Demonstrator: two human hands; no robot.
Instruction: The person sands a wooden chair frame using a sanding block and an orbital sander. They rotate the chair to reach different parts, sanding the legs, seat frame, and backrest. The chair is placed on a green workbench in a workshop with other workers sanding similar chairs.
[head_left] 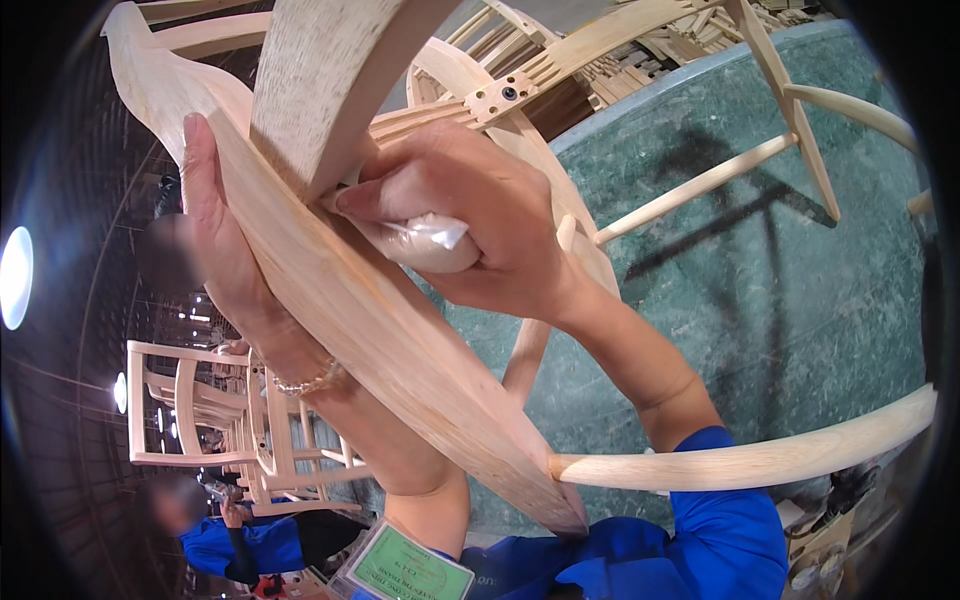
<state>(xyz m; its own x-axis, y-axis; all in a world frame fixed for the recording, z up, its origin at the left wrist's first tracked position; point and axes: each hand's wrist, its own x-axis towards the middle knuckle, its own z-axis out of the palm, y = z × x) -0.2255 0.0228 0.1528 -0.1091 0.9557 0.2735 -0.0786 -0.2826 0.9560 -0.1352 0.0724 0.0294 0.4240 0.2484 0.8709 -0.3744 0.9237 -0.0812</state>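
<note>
A pale wooden chair frame lies tilted in front of me, its long curved leg crossing from upper left to lower centre. Along the outer side of this leg my left hand is braced, gripping it with some fingers hidden behind the wood. My right hand is closed around a small, shiny plastic bag of beige stuff. Its tip end sits at the joint where a broad wooden rail meets the leg; the fingers partly hide that spot. A rounded rung runs rightward from the leg's lower end.
Beneath the frame is a worn green tabletop with dark shadows. More chair parts stand over it at right. Stacked wood lies beyond. At left are other chair frames and a person in blue.
</note>
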